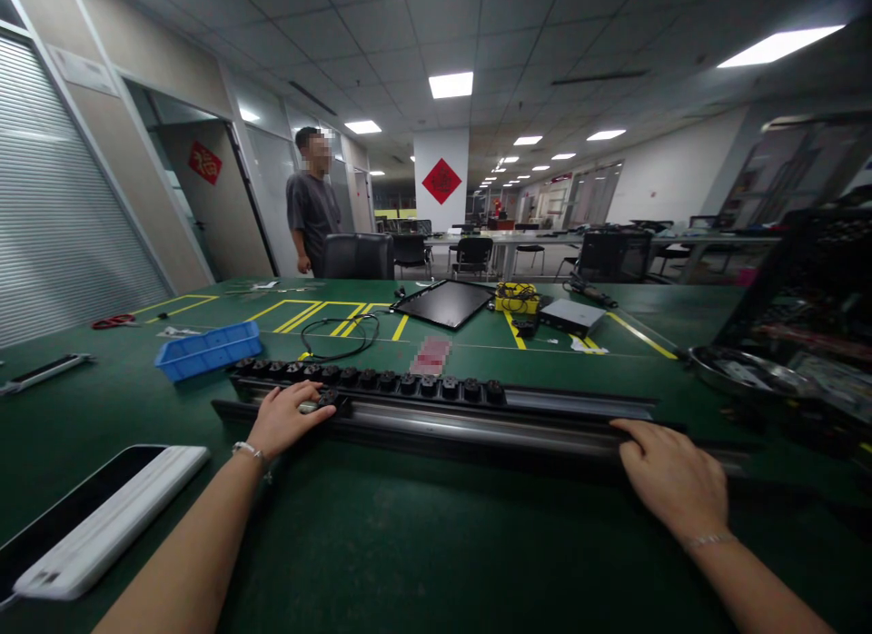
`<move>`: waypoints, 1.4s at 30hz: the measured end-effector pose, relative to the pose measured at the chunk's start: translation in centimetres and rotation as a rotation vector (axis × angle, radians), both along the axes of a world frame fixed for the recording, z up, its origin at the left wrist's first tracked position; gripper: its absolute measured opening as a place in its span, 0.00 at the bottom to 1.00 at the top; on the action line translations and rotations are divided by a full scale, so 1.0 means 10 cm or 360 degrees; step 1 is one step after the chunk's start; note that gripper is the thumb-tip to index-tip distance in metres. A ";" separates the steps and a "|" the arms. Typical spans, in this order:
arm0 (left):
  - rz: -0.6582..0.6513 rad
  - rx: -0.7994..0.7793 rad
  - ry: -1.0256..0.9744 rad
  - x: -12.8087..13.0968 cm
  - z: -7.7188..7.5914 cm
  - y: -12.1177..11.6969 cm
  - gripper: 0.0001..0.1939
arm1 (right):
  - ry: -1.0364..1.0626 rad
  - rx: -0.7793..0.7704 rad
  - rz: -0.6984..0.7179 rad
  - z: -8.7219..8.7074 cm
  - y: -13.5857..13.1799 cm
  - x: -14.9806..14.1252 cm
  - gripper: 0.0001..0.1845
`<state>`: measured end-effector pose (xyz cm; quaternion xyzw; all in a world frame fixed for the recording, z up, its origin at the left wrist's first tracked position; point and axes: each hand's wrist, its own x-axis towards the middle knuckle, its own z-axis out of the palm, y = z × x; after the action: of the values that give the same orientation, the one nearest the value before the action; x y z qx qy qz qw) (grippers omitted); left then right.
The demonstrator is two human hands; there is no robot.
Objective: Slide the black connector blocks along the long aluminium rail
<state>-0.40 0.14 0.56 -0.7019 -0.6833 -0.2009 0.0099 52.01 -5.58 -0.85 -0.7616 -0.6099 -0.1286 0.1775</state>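
A long black metal channel (450, 427) with a shiny inner face lies across the green table in front of me. Near its left end my left hand (290, 419) is closed on a small black socket module (331, 400), thumb and fingers around it at the channel. At the other end my right hand (671, 475) grips the channel, fingers over its far edge and the thumb hidden. Just behind runs a second rail (579, 401), carrying a row of similar black socket modules (407, 382) along its left and middle part.
A blue plastic bin (208, 350) and a white device (113, 520) are at left. Farther back lie a black cable (341, 334), a dark panel (446, 302), a yellow box (516, 298) and a grey box (570, 317). A metal bowl (722, 371) stands right. A person (313, 207) stands beyond the table.
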 end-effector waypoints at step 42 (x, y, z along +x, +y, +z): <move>-0.0032 0.0084 0.0029 0.06 0.01 0.01 0.17 | -0.0009 -0.0015 -0.0012 0.01 0.00 0.00 0.23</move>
<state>0.21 0.22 0.62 -0.7101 -0.6705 -0.2126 0.0325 51.97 -5.62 -0.77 -0.7643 -0.6082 -0.1286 0.1715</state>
